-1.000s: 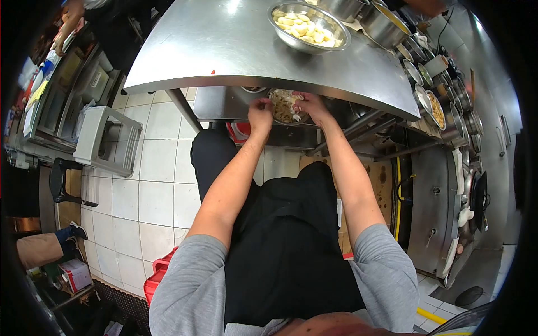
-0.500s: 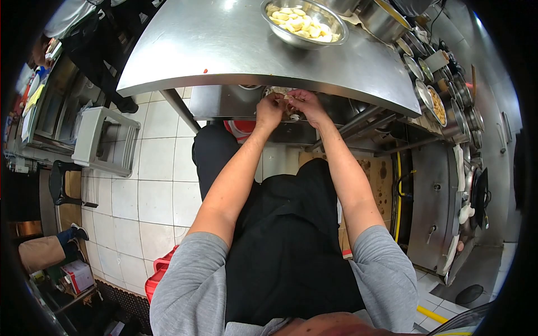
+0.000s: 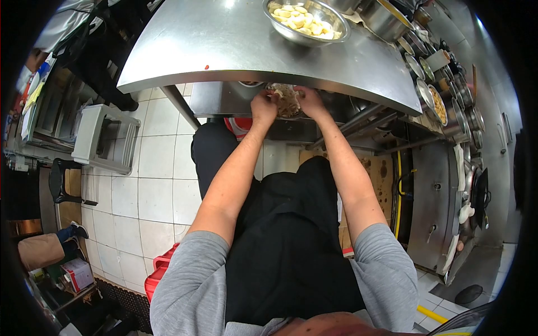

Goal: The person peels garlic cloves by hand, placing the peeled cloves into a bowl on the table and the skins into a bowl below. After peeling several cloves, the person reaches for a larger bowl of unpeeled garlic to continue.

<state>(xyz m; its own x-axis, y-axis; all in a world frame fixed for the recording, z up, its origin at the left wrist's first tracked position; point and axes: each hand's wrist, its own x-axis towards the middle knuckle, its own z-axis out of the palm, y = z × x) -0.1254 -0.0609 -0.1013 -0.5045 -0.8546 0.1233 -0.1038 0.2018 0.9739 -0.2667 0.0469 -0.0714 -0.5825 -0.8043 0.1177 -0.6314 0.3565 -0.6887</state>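
My left hand (image 3: 264, 106) is under the table's front edge, its fingers curled together at the left side of a heap of pale brown, papery-looking scraps (image 3: 288, 103). On the heap's right side is my right hand (image 3: 310, 102), also with bent fingers; a pale bit shows near its fingertips. What either hand pinches is too small to make out, and the table edge partly covers the heap. Above, on the steel table (image 3: 224, 45), a metal bowl (image 3: 300, 41) holds pale yellow pieces (image 3: 302, 21) resembling peeled cloves.
A lower steel shelf (image 3: 216, 101) runs beneath the table. Metal pots (image 3: 385, 21) and several bowls line the right side. A grey stool (image 3: 103, 140) stands on the tiles at left, near another person's dark-clad legs (image 3: 101, 67). Something red (image 3: 159, 269) sits beside me.
My hands were together, fingertips meeting over the heap. Now they have moved apart to its two sides, leaving more of the scraps visible between them.
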